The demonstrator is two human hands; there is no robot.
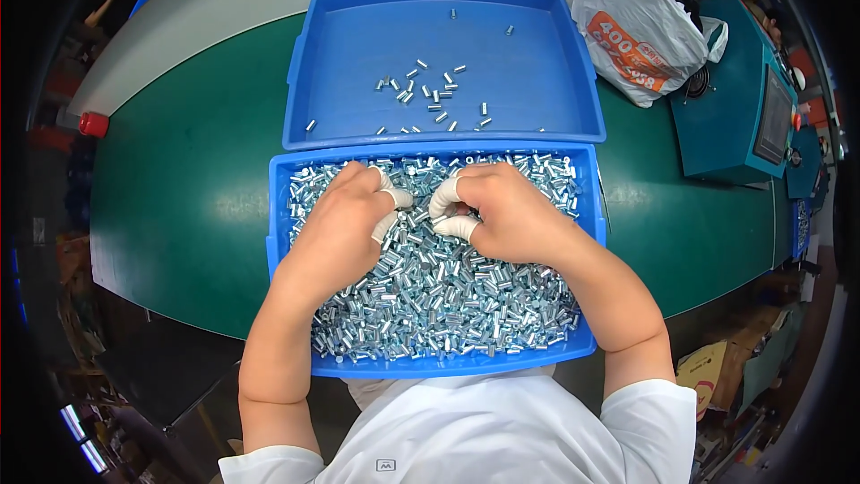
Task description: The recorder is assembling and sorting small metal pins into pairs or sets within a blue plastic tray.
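Small shiny metal cylinders [448,305], some with a hole in the end, fill the near blue tray [439,364] in a thick heap. My left hand [345,220] reaches into the heap's far left part, fingers curled and white covers on the fingertips. Facing it across a short gap is my right hand [506,213], its covered thumb and fingers bent toward each other among the cylinders. What lies between the fingertips of either hand is too small and hidden to make out. A few scattered cylinders [436,108] lie in the far blue tray [358,27].
Both trays stand end to end on a green table [197,170]. A white plastic bag [636,27] sits at the far right, beside a teal machine with a screen [772,116]. A red knob [93,124] is at the left edge. Cardboard [730,367] stands low on the right.
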